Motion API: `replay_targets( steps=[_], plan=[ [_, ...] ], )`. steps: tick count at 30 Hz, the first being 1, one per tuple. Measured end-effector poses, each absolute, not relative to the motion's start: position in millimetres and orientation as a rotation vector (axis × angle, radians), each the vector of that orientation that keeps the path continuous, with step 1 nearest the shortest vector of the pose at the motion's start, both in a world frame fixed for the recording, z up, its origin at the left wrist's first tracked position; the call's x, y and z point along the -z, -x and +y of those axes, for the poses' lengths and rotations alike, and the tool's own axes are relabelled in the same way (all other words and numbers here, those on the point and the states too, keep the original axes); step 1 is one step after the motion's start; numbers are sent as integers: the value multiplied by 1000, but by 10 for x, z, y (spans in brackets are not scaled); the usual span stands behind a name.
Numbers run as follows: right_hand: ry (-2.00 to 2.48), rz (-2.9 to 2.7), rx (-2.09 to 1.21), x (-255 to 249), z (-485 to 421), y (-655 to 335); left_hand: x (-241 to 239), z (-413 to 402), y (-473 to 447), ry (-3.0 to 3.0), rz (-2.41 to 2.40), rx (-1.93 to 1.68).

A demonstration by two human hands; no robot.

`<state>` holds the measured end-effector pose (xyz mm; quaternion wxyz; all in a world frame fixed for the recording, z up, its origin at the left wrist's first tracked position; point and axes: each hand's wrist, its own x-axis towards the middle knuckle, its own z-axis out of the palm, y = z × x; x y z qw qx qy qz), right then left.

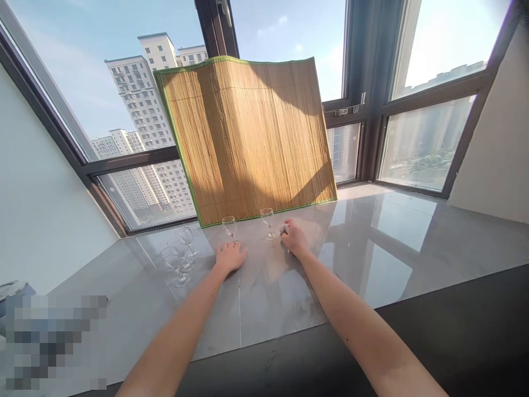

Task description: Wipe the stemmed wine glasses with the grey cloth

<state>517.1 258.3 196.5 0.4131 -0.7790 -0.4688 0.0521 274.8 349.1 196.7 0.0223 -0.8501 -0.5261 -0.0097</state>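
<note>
While the left hand [231, 257] rests, fingers apart, at the foot of a stemmed glass [228, 222] before the bamboo mat [252, 138], the right hand [295, 237] clamps a mostly hidden small object [284, 229] before the mat's right half.

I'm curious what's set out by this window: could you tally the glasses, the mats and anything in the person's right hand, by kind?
Standing stemmed glasses: 5 (3 overlapping at left)
Green-edged bamboo mat: 1
Small shiny object in the right hand, kind unclear: 1
Total: 7
</note>
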Motion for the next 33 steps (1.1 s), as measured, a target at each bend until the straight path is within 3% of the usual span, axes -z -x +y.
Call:
replay_targets(
  steps=[10, 13, 19, 23, 33],
  plan=[
    [1991, -1139, -123, -1965, 2581, -5152, -2046, 3444, -2161, 2319, -2089, -22],
    [1992, -1138, -134, -1974, 2580, -5151, -2054, 3234, -2443, 2327, -1957, 53],
    [1957, -1152, -144, -1969, 2580, -5166, -2060, 3058, -3368, 2889, -1311, 192],
    [1926, -1166, -113, -1943, 2601, -5182, -2040, 3241, -3745, 2987, -1303, 132],
    [1923, -1157, -143, -1944, 2606, -5178, -2089, 3171, -3300, 2905, -1246, 73]
  ],
)
